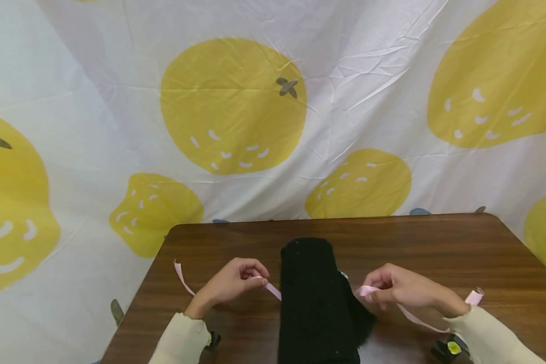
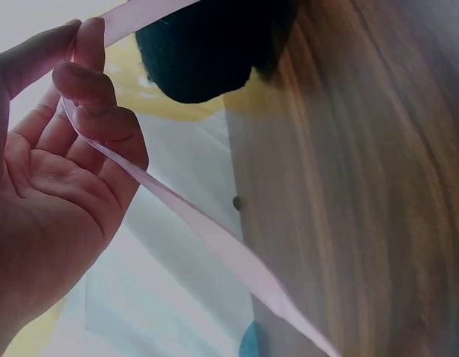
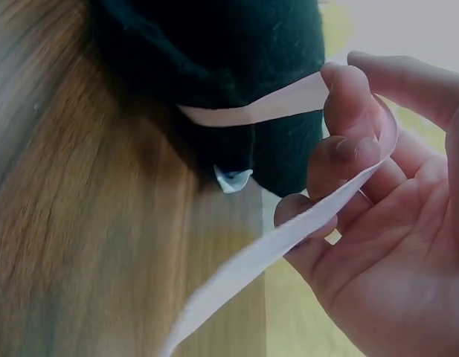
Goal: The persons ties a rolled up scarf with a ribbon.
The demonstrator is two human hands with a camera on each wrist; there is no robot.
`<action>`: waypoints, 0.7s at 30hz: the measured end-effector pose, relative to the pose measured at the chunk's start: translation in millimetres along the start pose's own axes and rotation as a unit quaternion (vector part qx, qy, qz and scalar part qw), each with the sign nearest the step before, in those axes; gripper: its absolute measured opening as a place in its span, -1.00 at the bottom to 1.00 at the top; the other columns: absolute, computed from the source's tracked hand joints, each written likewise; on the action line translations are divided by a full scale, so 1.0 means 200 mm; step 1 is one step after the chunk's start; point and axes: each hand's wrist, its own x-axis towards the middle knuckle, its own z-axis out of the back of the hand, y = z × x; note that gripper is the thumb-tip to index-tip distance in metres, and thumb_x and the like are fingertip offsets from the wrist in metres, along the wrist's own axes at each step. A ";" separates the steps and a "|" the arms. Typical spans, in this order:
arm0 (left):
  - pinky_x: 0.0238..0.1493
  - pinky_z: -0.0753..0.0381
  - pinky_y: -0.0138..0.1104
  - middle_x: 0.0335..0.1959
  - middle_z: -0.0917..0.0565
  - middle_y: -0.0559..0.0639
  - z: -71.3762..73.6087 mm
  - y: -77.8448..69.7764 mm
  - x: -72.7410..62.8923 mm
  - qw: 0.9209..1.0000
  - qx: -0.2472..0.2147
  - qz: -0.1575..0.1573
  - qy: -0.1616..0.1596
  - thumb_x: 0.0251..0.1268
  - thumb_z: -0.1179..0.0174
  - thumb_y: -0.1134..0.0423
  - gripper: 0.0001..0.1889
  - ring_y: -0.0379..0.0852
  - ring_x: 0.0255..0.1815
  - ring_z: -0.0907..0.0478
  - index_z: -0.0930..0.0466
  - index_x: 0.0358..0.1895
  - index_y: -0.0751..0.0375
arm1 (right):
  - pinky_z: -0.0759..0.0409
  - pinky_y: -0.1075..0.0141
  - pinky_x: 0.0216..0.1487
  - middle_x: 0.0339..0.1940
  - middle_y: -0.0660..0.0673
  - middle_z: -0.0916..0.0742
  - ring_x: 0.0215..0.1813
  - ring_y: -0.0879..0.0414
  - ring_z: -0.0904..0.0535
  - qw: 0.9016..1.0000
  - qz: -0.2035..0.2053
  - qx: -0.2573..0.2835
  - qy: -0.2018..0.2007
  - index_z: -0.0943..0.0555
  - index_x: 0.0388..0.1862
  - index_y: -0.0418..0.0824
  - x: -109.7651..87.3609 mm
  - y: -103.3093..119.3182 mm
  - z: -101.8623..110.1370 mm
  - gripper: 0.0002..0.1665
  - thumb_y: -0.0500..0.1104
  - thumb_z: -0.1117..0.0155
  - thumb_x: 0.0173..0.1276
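Observation:
A rolled or folded black cloth lies lengthwise on the table between the two hands. Thin pink ribbon runs in under the cloth on the right and shows at its left side as well. My left hand pinches the ribbon left of the cloth, its tail trailing away to the left. On the other side my right hand pinches the ribbon between thumb and forefinger, with the tail hanging past the palm. A small white tag sticks out from the cloth's edge. The ribbon beneath the cloth is hidden.
The brown wooden table ends at a back edge in front of a white curtain printed with yellow fruit. A ribbon end stands up beside the right sleeve. Dark straps sit at both wrists.

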 end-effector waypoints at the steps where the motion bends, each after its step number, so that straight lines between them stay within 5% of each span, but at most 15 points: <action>1: -0.27 -0.55 -0.41 -0.36 -0.71 -0.02 0.00 -0.01 0.00 1.000 -0.002 -0.002 0.001 0.33 -0.29 0.23 -0.86 -0.10 -0.33 -0.60 -0.69 -0.18 0.23 | -0.54 0.39 -0.39 -0.59 -0.34 -0.54 -0.47 0.34 -0.50 1.000 0.001 0.008 -0.001 -0.63 -0.15 -0.41 0.00 0.00 0.00 -0.86 -0.39 -0.12 0.45; 8: -0.33 -0.51 -0.43 -0.29 -0.70 0.29 0.02 -0.04 0.00 0.999 -0.043 -0.020 0.000 0.33 -0.28 0.27 -0.90 0.08 -0.34 -0.59 -0.68 -0.17 0.19 | -0.44 0.26 -0.50 -0.53 -0.37 -0.50 -0.52 -0.01 -0.44 0.999 -0.005 0.046 -0.014 -0.61 -0.18 -0.49 0.02 0.03 -0.03 -0.85 -0.38 -0.13 0.45; 13: -0.37 -0.48 -0.44 -0.28 -0.69 0.33 0.02 -0.06 0.01 0.998 -0.046 -0.033 -0.004 0.33 -0.28 0.27 -0.88 0.07 -0.36 -0.57 -0.67 -0.17 0.23 | -0.34 0.21 -0.54 -0.56 -0.38 -0.50 -0.53 -0.09 -0.37 0.998 -0.004 0.057 -0.024 -0.59 -0.16 -0.53 0.03 0.04 -0.03 -0.82 -0.38 -0.13 0.44; 21: -0.27 -0.54 -0.42 -0.28 -0.70 0.29 0.01 -0.09 0.03 0.998 -0.038 -0.040 -0.010 0.33 -0.28 0.25 -0.88 -0.03 -0.32 -0.63 -0.67 -0.17 0.21 | -0.30 0.21 -0.57 -0.55 -0.37 -0.51 -0.49 0.23 -0.44 0.997 0.002 0.077 -0.023 -0.57 -0.14 -0.57 0.04 0.05 -0.04 -0.81 -0.39 -0.12 0.44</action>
